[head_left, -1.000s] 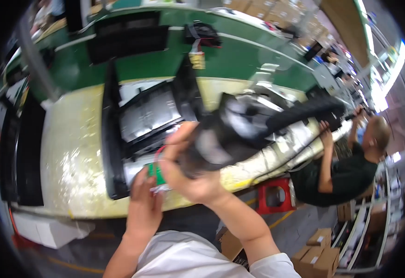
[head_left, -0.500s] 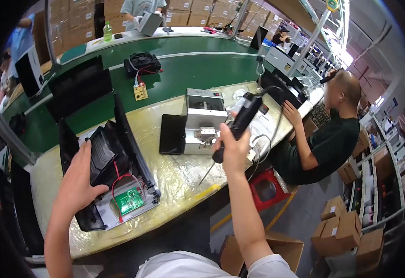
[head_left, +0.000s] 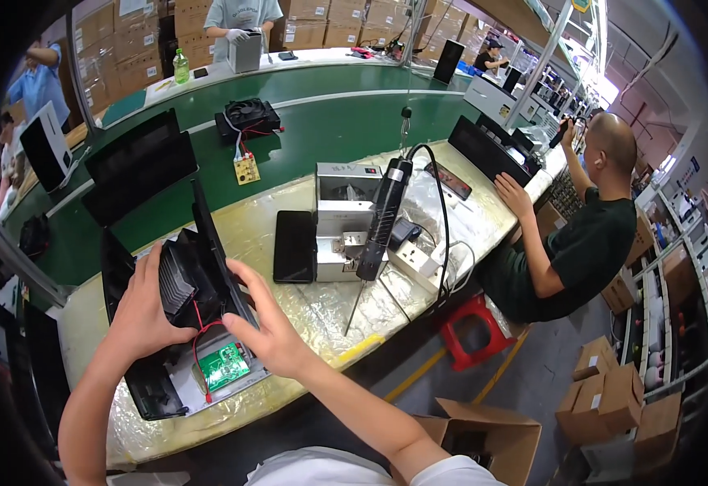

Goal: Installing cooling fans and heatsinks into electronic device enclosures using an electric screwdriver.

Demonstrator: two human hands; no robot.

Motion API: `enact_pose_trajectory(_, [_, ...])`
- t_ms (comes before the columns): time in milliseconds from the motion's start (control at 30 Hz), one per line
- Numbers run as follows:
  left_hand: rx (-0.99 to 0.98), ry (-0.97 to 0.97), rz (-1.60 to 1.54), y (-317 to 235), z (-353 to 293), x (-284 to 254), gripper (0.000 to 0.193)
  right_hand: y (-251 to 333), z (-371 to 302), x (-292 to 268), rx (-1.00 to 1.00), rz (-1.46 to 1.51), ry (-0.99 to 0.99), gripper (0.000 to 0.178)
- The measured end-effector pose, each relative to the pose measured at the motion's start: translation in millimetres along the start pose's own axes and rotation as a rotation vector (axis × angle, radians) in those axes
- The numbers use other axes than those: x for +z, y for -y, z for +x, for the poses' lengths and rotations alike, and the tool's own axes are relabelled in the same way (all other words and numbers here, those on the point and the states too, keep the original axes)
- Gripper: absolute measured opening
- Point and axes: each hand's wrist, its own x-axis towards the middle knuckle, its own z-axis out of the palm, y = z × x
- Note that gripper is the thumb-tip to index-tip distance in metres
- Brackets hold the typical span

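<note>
An uncovered black appliance casing (head_left: 218, 251) lies on the bench in front of me. Inside it are a black module with grey metal fins (head_left: 177, 287), red wires and a green circuit board (head_left: 224, 365). My left hand (head_left: 145, 312) grips the finned module from the left, thumb at its near edge. Across from it, my right hand (head_left: 271, 330) is closed over the casing's right wall, fingers outside and thumb inside. To the right, a black electric screwdriver (head_left: 384, 219) hangs upright from a hook, its long bit pointing down, touched by neither hand.
A silver metal box (head_left: 346, 202) and a dark flat panel (head_left: 295, 247) stand right of the casing, near a white power strip (head_left: 414, 261). Behind lie a black fan (head_left: 248, 118) and yellow board (head_left: 246, 170) on the green belt (head_left: 321, 134). A seated co-worker (head_left: 580, 235) is at right.
My right hand has let go of the electric screwdriver and moved left to the casing wall. The screwdriver now hangs free. My left hand has shifted slightly on the finned module.
</note>
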Motion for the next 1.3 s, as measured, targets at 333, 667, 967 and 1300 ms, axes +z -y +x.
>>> enact_pose_trajectory(333, [0.243,-0.201,0.220,-58,-3,-9,0.119,4,19,-48,0.169,0.160,-0.038,0.068])
enact_pose_trajectory(667, [0.232,0.122,0.311,-56,-4,8,0.118,25,11,-42,0.178,0.143,-0.123,0.062])
enact_pose_trajectory(967, [0.277,0.024,0.202,-50,-12,15,0.116,26,10,-28,0.153,-0.073,-0.047,0.053])
enact_pose_trajectory(1300, [0.175,-0.391,-0.155,-22,-51,-16,0.088,47,8,-47,0.357,-0.078,-0.013,0.055])
